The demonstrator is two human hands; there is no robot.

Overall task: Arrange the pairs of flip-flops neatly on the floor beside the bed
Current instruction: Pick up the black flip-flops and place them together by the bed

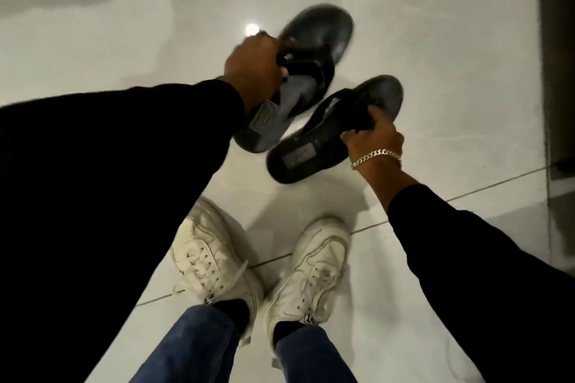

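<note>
Two black flip-flops hang above the glossy white tile floor (435,40), ahead of the person's white sneakers (258,267). The left hand (253,64) is clamped on the strap of the farther flip-flop (311,50); the right hand (375,137), wearing a silver chain bracelet (375,157), grips the nearer flip-flop (314,146) by its strap.

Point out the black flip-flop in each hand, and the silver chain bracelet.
Black flip-flop in left hand (323,28): head view, on its toe end.
Black flip-flop in right hand (298,157): head view, on its heel.
Silver chain bracelet (375,156): head view, on its links at the right wrist.
</note>
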